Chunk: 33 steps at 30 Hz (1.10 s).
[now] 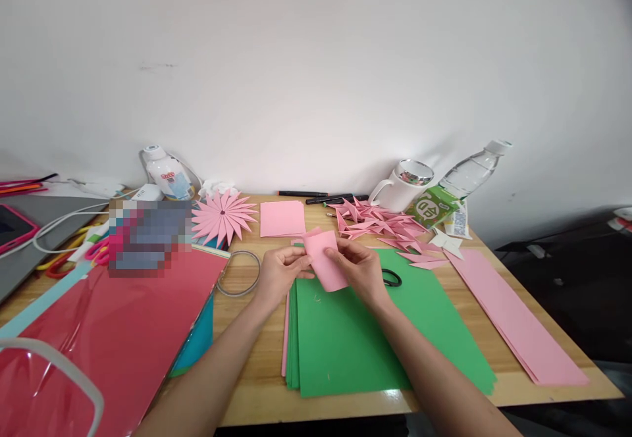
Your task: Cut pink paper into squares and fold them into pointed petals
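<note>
A piece of pink paper [326, 269], bent over on itself, is held up above a stack of green paper [365, 351]. My left hand [284, 271] pinches its left edge between thumb and fingers. On its right side, my right hand [359, 267] grips it with the thumb pressed on the front. Behind my hands lies a small stack of pink paper squares [282, 218]. To its left stands a spiky pink paper wheel [224, 217]. Folded pink paper pieces [375, 218] are heaped to the right. The handle of black scissors [392, 278] shows beside my right wrist.
Long pink paper strips [518, 318] lie at the right. A white mug [402, 187], a green box [433, 206] and a tilted water bottle [474, 170] stand behind the heap. Red paper in clear wrap [113, 325] covers the left side. A metal ring [239, 294] lies near my left hand.
</note>
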{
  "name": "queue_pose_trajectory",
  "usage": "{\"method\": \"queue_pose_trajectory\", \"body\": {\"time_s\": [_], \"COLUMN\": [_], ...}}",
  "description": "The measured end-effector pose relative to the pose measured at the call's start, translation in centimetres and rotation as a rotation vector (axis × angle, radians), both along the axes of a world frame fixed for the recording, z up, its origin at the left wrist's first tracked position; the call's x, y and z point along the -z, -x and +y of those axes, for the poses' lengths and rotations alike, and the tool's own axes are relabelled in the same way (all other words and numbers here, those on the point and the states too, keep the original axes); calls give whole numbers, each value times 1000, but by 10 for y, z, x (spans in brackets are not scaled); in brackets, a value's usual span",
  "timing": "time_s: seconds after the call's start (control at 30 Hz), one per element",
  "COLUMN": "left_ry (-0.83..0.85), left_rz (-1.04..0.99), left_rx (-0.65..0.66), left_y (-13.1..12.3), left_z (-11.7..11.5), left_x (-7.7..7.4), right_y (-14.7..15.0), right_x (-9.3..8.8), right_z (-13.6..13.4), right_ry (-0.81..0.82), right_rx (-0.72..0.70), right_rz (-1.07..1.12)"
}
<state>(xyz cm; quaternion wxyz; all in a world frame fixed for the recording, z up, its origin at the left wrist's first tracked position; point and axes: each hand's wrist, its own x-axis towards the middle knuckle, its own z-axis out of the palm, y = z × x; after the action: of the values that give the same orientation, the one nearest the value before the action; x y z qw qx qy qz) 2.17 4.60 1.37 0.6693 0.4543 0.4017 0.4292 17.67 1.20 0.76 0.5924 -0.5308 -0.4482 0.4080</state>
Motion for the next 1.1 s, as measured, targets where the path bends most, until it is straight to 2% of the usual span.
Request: {"method": "queue_pose_trajectory", "body": {"time_s": [0.1, 0.2, 0.43, 0.63, 0.83, 0.97, 1.1], "left_ry": [-22, -47, -39, -47, 89, 1, -18], "left_rz": [-27, -19, -44, -28, -105, -72, -6], "left_rx": [15, 18, 1, 11, 3, 38, -34], "left_y": [0, 0, -2, -2, -2, -2, -2], "left_z": [-1, -1, -1, -1, -1, -3, -4], "left_x": [0, 1, 4, 6, 2, -1, 0], "right_y": [0, 1, -1, 0, 1, 3, 5], "right_x": [2, 2, -3, -7, -9, -8, -7], "right_z": [0, 0, 0, -2, -4, -4, -5], "right_ry": [13, 20, 97, 120, 143, 98, 76], "right_rx": [-18, -42, -5, 23, 29, 49, -25], "right_rz": [-40, 12, 139, 132, 179, 126, 97]}}
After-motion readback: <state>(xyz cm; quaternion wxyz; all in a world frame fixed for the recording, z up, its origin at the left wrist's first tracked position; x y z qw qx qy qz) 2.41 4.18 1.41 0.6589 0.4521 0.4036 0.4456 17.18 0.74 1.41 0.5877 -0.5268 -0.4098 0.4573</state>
